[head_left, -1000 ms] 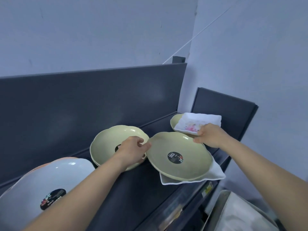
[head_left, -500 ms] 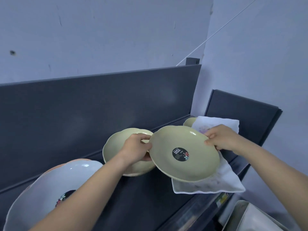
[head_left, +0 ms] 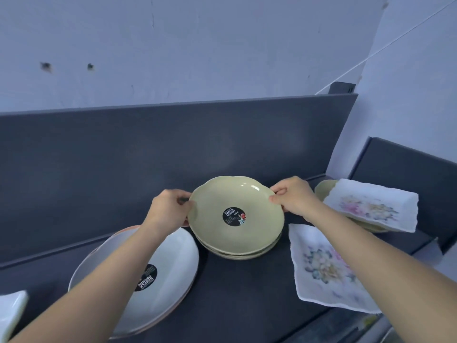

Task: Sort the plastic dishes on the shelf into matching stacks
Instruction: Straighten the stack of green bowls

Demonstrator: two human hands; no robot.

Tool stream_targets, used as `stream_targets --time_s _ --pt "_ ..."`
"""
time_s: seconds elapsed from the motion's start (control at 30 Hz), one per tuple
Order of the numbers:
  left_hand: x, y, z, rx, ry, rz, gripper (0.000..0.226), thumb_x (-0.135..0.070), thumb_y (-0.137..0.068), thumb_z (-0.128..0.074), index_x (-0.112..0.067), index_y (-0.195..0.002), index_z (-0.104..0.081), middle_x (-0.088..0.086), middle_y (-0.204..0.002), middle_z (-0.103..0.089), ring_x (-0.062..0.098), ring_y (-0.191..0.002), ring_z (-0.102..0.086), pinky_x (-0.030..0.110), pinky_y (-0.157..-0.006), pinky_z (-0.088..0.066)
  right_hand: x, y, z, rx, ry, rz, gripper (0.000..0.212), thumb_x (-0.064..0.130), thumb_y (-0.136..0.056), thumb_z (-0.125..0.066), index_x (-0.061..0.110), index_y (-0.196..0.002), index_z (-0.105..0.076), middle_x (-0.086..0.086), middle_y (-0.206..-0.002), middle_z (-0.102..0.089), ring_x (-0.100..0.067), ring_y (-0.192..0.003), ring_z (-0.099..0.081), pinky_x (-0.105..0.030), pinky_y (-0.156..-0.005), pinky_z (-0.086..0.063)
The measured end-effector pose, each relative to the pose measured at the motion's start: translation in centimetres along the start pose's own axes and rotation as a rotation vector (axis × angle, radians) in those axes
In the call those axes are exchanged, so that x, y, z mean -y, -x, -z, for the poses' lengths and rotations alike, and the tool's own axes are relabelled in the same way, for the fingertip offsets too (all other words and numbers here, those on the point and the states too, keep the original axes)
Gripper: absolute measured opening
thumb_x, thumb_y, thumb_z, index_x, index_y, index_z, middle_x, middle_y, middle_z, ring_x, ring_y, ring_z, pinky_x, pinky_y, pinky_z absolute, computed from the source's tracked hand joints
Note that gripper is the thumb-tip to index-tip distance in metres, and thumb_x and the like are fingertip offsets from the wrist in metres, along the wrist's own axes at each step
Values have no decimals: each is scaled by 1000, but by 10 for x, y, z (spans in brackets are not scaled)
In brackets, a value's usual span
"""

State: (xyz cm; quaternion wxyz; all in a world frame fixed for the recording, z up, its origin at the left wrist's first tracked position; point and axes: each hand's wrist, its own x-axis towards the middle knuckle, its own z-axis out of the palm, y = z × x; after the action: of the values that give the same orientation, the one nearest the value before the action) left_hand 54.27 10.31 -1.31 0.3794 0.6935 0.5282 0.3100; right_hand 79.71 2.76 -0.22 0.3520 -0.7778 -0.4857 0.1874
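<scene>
A pale green scalloped plate (head_left: pixel 235 231) with a round black sticker sits on top of a matching green plate on the dark shelf (head_left: pixel 235 293). My left hand (head_left: pixel 170 210) grips its left rim and my right hand (head_left: pixel 293 198) grips its right rim. A large white plate (head_left: pixel 173 263) with a black sticker lies at the lower left on a pinkish one, partly hidden by my left forearm. A white square floral dish (head_left: pixel 324 266) lies flat at the right. Farther right, a white rectangular floral dish (head_left: pixel 371 209) rests on another green plate (head_left: pixel 324 189).
A dark back panel (head_left: pixel 148 149) runs behind the shelf, and a dark side panel (head_left: pixel 408 164) closes its right end. The corner of a white dish (head_left: pixel 11 308) shows at the lower left edge. A pale wall rises behind.
Both hands carried the green plate left off the white square dish and set it on the other green plate. The square floral dish now lies uncovered. The camera shifted left.
</scene>
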Motion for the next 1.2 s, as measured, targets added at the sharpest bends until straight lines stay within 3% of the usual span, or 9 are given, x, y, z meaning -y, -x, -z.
stream_targets --time_s 0.13,0.3,0.43,0.67,0.77,0.87,1.03,1.1,1.2 --pt "7 -6 -5 -12 -66 1 22 -9 -87 -52 -14 -90 -74 5 -79 -74 24 -62 -72 34 -73 -60 -5 -7 -13 13 79 -2 16 5 -77 -67 9 -89 -77 -10 -87 -76 -28 -89 -70 -41 -84 -57" --pt "13 -14 -16 26 -320 -23 22 -11 -84 -49 -10 -80 -71 10 -67 -65 21 -56 -54 27 -59 -49 -17 -8 -18 3 176 -34 19 5 -75 -62 9 -88 -76 -11 -88 -74 -29 -93 -67 -35 -82 -54" --pt "17 -20 -23 -18 -435 -34 20 -11 -81 -49 -6 -77 -68 14 -67 -60 22 -58 -42 28 -54 -39 -20 -9 -17 0 205 -36 25 5 -75 -59 -4 -97 -68 -22 -102 -68 -33 -105 -62 -45 -89 -53" --pt "19 -27 -32 -32 -584 -85 22 -10 -87 -46 -2 -81 -66 16 -75 -68 29 -62 -50 29 -55 -40 -21 -8 -18 -14 201 -46 29 4 -74 -56 -7 -99 -63 -25 -106 -65 -35 -107 -59 -50 -88 -52" --pt "19 -23 -32 -46 -640 -125 23 -14 -90 -45 -2 -82 -63 15 -78 -64 29 -67 -52 32 -58 -43 -23 -5 -16 -5 165 -50 30 9 -79 -60 -6 -104 -65 -22 -110 -67 -36 -110 -60 -46 -92 -52" --pt "7 -15 -35 -102 -773 -198 28 -28 -97 -43 -7 -88 -59 7 -91 -57 27 -86 -51 34 -61 -41 -21 -2 -2 -13 94 -41 37 21 -85 -67 5 -118 -66 -11 -118 -69 -25 -112 -62 -28 -98 -45" --pt "-37 -3 -63 -35 -547 -474 33 -32 -95 -53 -10 -116 -65 8 -115 -60 29 -111 -55 36 -83 -46 -27 6 45 -124 92 5 36 27 -88 -64 11 -120 -65 -5 -117 -69 -18 -109 -62 -27 -94 -45" --pt "-57 3 -82 37 -443 -512 36 -31 -94 -55 -13 -125 -61 6 -123 -60 25 -110 -58 30 -89 -44 -35 12 70 -178 90 -5 34 24 -89 -64 9 -119 -65 -5 -115 -70 -18 -107 -63 -24 -91 -43" --pt "-80 8 -112 96 -355 -592 31 -31 -92 -59 -11 -114 -67 7 -112 -65 24 -99 -62 31 -86 -47 -54 21 108 -272 142 -57 30 22 -89 -61 -1 -107 -68 -12 -111 -70 -26 -108 -63 -27 -89 -44"
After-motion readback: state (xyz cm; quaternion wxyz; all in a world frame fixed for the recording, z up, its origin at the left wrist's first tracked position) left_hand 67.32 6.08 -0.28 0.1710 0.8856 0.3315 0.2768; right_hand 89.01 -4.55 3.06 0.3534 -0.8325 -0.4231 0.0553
